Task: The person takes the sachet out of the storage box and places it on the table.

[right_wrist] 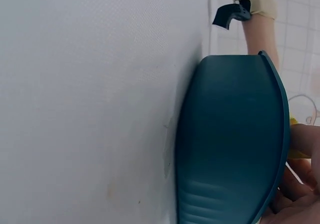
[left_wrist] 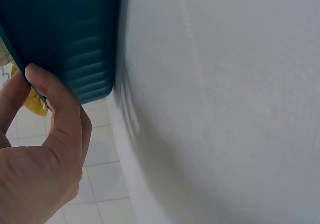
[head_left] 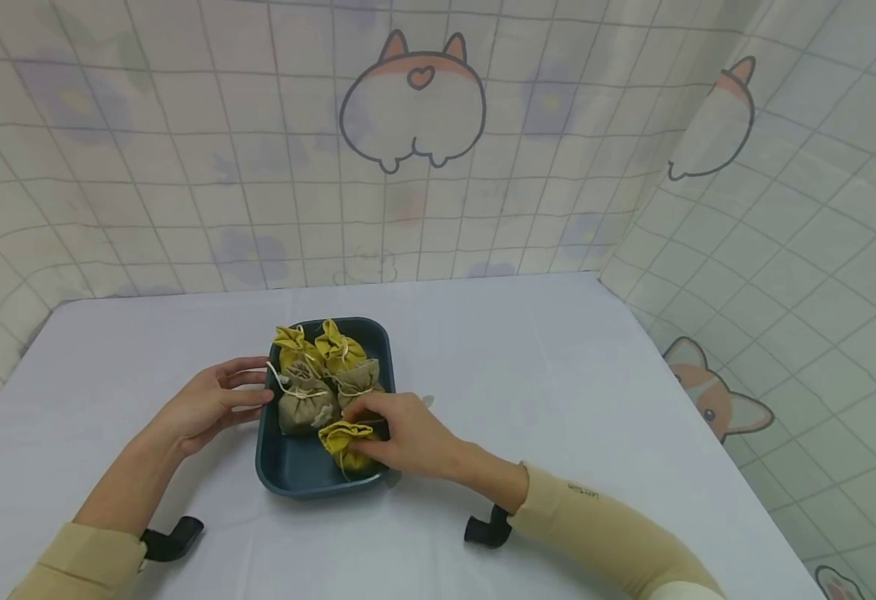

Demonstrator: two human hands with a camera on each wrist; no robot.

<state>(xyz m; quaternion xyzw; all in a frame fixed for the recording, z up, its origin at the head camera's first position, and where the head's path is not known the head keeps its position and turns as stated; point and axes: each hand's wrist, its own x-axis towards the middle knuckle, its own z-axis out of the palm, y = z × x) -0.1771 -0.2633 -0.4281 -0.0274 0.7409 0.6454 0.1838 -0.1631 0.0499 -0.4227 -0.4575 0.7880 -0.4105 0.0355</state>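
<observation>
A dark teal tray (head_left: pixel 295 471) stands on the table, holding small drawstring pouches. Two yellow ones are at its far end, and two brown pouches (head_left: pixel 306 406) sit in the middle. At the near right corner, my right hand (head_left: pixel 411 437) pinches the gathered top of another yellow pouch (head_left: pixel 343 435) between thumb and fingers, low inside the tray. My left hand (head_left: pixel 216 404) rests its fingertips against the tray's left side. In the left wrist view these fingers (left_wrist: pixel 57 97) meet the outer wall at the rim, loosely extended. The tray's side hides most of the right fingertips in the right wrist view.
A white cloth (head_left: pixel 528 375) covers the table. Behind it and on the right hangs a grid-patterned curtain (head_left: pixel 483 208) with corgi drawings. Black curved pieces stick out near both wrists, one by the left cuff (head_left: pixel 175 540) and one under the right forearm (head_left: pixel 488 529).
</observation>
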